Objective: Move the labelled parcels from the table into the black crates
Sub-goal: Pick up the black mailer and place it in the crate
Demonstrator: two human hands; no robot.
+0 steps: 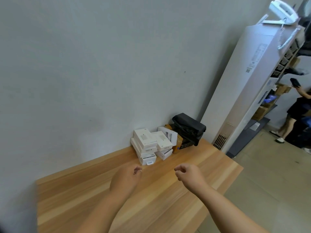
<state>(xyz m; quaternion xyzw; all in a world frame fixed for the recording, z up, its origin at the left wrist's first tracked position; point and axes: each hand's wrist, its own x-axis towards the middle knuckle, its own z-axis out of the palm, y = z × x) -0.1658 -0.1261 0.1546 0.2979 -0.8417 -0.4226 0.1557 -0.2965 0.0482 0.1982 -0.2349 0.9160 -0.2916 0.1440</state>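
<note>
Left hand [125, 178]: hovering over the wooden table [168, 207], fingers loosely curled, holding nothing.
Right hand [189, 175]: hovering alongside, also loosely curled and empty, well apart from the left.
Parcels [151, 145]: lying in a loose stack of white labelled boxes at the far edge of the table, against the grey wall [84, 64]; several leaning on one another, one small box [149, 160] sitting lowest and nearest the hands.
Other goods: an orange box [177, 145] and a black bundle [189, 127] sitting just beside the stack, towards the right.
Black crates: not showing anywhere in view.
Step in hand: probably reaching for the first boxes, both hands being just short of the stack.
Doing it well: taking from the top rather than pulling the lowest box, since the leaning boxes are looking ready to slide; bracing the stack with one hand while lifting with the other.
Background: a person [296, 111] standing by shelving far right; a white floor unit [249, 84] standing beside the table.
</note>
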